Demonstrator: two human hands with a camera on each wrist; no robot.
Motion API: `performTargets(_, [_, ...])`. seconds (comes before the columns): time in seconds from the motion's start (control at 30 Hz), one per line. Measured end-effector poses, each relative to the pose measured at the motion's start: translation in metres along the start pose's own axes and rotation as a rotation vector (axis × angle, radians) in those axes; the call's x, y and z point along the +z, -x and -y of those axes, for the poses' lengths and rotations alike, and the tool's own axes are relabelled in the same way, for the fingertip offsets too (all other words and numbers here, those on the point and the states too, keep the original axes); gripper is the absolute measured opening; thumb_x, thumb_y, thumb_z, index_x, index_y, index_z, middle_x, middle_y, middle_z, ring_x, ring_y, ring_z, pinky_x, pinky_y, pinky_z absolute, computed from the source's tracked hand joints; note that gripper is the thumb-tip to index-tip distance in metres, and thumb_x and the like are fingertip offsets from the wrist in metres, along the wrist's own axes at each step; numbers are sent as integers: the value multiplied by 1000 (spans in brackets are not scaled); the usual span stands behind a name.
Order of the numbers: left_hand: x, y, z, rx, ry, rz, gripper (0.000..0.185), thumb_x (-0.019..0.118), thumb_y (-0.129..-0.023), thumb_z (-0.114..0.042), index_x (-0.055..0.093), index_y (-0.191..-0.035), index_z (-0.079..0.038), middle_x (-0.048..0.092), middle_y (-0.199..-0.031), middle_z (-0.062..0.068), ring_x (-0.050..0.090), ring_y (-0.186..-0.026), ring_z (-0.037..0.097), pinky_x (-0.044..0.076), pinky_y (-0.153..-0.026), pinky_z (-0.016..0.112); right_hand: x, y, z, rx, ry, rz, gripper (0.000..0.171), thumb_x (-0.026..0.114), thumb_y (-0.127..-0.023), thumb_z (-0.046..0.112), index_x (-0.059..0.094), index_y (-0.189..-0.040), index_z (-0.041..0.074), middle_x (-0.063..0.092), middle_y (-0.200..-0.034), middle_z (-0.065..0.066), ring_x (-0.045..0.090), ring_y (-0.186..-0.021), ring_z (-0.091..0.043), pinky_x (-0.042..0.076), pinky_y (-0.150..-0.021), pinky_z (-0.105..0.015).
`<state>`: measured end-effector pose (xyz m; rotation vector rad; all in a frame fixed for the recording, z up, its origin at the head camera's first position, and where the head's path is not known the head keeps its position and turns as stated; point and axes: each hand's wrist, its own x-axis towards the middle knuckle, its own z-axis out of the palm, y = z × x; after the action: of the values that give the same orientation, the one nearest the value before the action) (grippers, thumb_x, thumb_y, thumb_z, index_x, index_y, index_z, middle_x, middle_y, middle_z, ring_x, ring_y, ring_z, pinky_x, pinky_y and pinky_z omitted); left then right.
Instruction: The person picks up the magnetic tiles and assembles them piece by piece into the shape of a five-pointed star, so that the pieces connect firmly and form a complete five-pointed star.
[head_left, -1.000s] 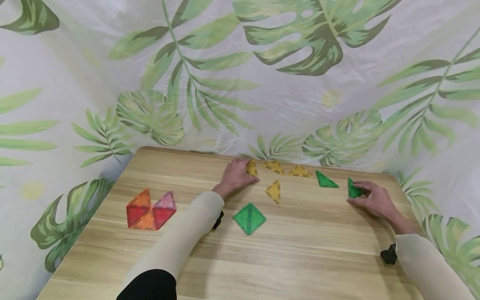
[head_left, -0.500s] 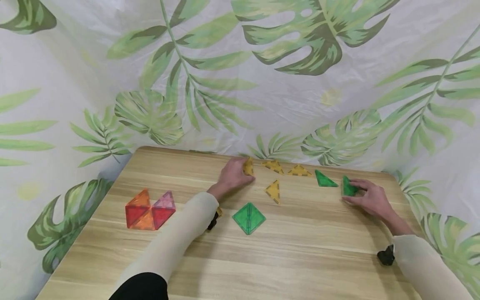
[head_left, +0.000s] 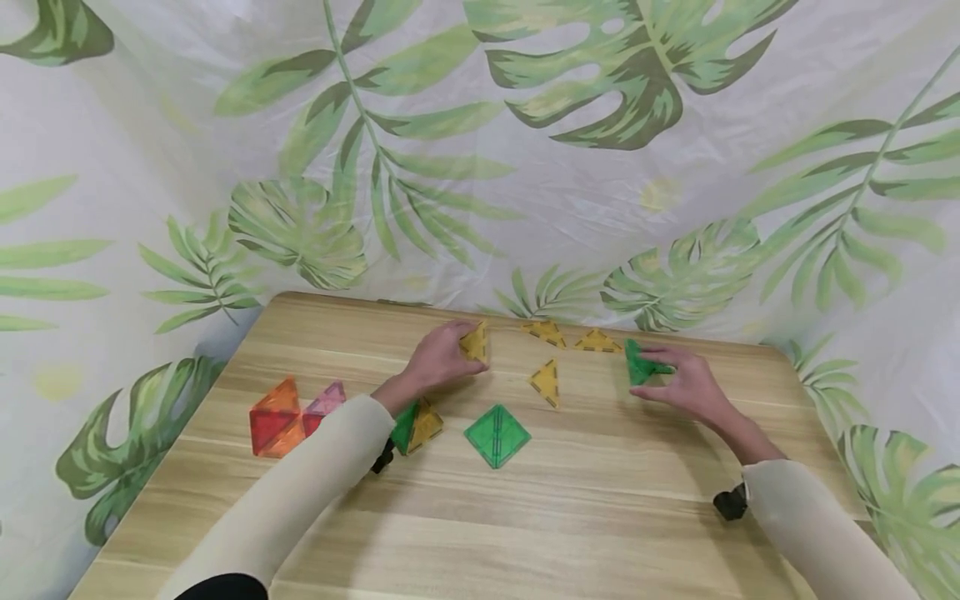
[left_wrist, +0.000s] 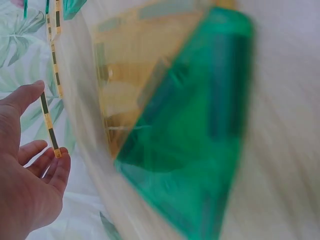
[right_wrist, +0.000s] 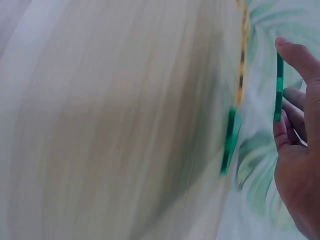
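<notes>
The left hand (head_left: 438,360) pinches a yellow triangle tile (head_left: 476,342) at its fingertips, held upright above the wooden table (head_left: 570,500). The green square tile (head_left: 497,435) serves as landmark: the yellow tile is beyond it to the left. The right hand (head_left: 686,385) grips a green triangle tile (head_left: 640,363), beyond the landmark to the right. The left hand is nearer the landmark.
</notes>
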<state>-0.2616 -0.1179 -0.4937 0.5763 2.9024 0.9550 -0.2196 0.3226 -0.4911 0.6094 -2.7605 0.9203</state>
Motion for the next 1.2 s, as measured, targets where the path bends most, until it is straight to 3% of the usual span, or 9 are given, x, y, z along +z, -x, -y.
performTargets(0.23, [-14,19,2,31,-32,19,77,92,-83,-32,61,-145,4,59,-149,23,57,-137,41,47,-115,52,26,-21,42,-58,-55,60,62,99,-74,23,75,-127,0,69,-136,-19,64,-124,-44,54,-98,-64])
performTargets(0.57, [-19,39,16,81,-91,18,75,91,-83,-32,63,-141,6,63,-143,23,62,-129,41,51,-109,53,65,-50,89,-121,-127,138,61,96,-78,27,75,-128,1,67,-141,-14,60,-132,-39,50,-108,-59])
performTargets(0.93, [-21,50,27,96,-94,46,72,91,-84,-30,64,-139,7,63,-141,25,64,-127,42,53,-108,54,114,-79,109,-191,-143,177,61,97,-77,32,77,-125,0,70,-137,-15,63,-129,-37,50,-111,-54])
performTargets(1.2, [-19,48,34,118,-108,83,69,90,-86,-31,65,-139,6,63,-142,23,64,-127,40,53,-108,52,136,-89,124,-156,-92,263,60,94,-80,34,76,-126,0,69,-138,-15,61,-131,-34,46,-115,-51])
